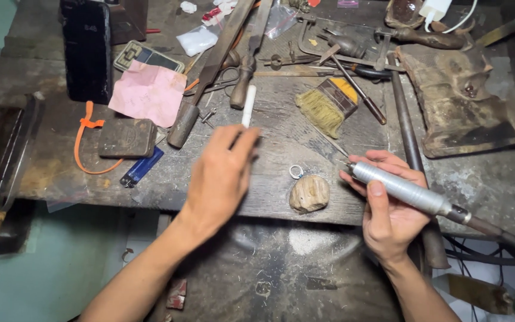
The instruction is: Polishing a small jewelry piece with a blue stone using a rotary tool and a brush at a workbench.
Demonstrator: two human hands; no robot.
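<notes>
the right hand (388, 209) was clamped round a silver rotary handpiece (397, 188), its bit aimed toward a small ring (295, 172) lying on the counter (281, 137) just above a rounded wooden block (309, 193). the left hand (222, 173) hovered with its grip closing on a white stick (248, 106). judged step: tool preparation. seating the ring would need a free, steady hand.

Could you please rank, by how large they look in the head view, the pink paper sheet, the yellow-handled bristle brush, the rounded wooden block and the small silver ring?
1. Pink paper sheet
2. Yellow-handled bristle brush
3. Rounded wooden block, though it lies nearer the camera, so its gap to the brush is unsure
4. Small silver ring
</notes>
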